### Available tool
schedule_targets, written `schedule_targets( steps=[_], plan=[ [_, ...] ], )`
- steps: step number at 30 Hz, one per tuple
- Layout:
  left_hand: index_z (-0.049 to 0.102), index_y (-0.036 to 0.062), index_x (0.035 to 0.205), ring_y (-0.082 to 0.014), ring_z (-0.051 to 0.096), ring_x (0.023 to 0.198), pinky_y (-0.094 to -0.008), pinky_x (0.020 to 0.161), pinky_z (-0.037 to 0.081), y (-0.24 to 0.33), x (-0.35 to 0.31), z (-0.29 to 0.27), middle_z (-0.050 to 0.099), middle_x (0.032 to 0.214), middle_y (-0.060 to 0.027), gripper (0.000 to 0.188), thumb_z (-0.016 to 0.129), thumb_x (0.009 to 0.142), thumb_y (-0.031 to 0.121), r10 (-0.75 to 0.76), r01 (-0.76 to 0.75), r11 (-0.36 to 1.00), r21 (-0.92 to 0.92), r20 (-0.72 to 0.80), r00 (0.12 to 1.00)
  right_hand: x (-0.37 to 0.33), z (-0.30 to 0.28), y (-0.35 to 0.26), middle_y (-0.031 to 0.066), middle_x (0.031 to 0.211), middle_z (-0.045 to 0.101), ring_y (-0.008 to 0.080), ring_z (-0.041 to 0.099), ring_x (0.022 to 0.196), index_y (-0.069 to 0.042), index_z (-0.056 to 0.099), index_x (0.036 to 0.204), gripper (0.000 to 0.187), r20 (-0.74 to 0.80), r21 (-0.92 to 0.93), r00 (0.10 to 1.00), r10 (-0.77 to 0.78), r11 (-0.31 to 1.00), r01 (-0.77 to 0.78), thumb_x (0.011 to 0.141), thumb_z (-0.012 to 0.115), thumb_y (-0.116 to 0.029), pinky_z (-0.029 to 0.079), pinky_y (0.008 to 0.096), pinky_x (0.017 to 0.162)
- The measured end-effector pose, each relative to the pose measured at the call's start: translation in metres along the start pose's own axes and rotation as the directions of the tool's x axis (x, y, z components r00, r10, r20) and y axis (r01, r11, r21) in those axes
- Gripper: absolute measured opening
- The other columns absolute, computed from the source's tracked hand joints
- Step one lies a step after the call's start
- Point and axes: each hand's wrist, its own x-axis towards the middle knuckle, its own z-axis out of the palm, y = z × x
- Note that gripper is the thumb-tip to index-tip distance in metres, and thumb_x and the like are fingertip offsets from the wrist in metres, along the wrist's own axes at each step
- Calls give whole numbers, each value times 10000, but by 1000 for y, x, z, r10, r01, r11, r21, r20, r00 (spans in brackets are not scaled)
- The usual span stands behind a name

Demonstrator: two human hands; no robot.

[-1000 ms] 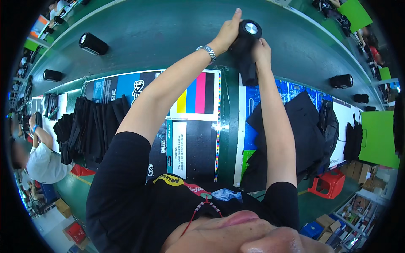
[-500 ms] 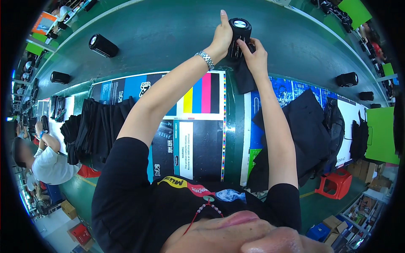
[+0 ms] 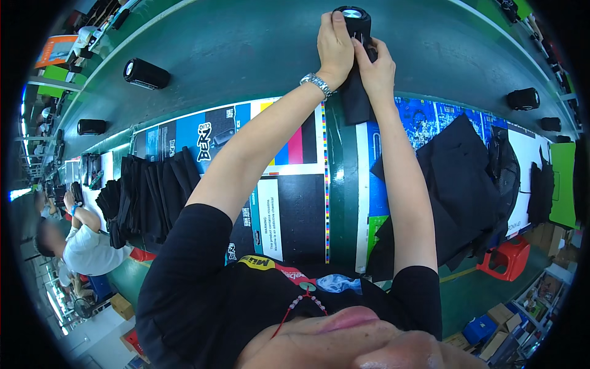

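- Near the table's (image 3: 246, 61) far side, the left hand (image 3: 335, 52) grasps a black cylinder (image 3: 364, 27) from its left, fingers reaching toward the silver-faced end.
- Right hand (image 3: 377, 71): thumb and fingers closed about the cloth (image 3: 354, 103) at the cylinder's near end; exact finger contact partly hidden.
- Cylinder: directly between and beyond the hands, long axis pointing away from the person. Cloth trails from its near end, roughly in line. Left hand is nearer the silver end, right hand nearer the cloth.
- Left of the arms: folded stack (image 3: 153, 194), black.
- Right: black sheets (image 3: 460, 178), spread and overlapping.
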Motion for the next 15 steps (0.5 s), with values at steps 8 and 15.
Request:
schedule_targets(
  steps=[8,15],
  plan=[
    [397,-10,1195,-387,594,948,-425,838,453,25,-5,-28,594,1037,-246,458,385,999,404,-38,74,992,-103,316,948,4,-13,6,210,882,684,330,679,843,39,636,1014,560,137,-1,988,67,998,-68,779,711,-464,509,374,756],
    [483,-36,1120,-309,606,969,-379,841,465,11,3,-61,598,1046,-226,413,603,913,301,66,-133,978,161,369,927,4,-5,9,180,719,660,269,656,700,28,675,912,562,185,121,970,156,976,-180,852,603,-526,486,344,663]
  ],
)
